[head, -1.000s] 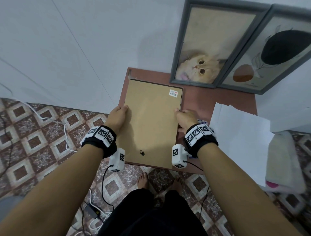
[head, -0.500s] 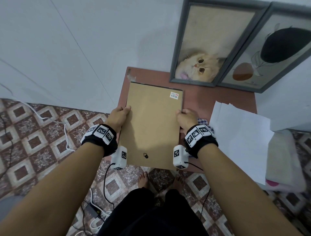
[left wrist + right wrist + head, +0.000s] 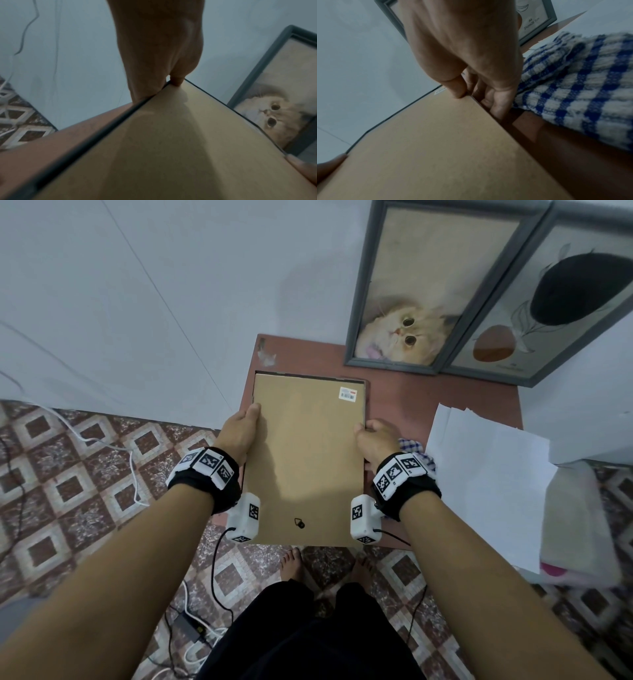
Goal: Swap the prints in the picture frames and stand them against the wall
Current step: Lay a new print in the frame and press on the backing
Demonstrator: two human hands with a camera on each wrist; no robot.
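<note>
Frame (image 3: pixel 308 460) lies back-up on the bench (image 3: pixel 445 405), brown backing board showing, at 6 o'clock from the cat frame (image 3: pixel 421 285) leaning on the wall. Left hand (image 3: pixel 239 431) grips its left long edge, thumb on top; right hand (image 3: pixel 376 440) pinches the right edge, fingers curled under. Judged stiff and light; a glazed front, if present, would be fragile. Best held by opposite long edges, mid-length. Checked cloth (image 3: pixel 573 88) sits just beside the right hand.
</note>
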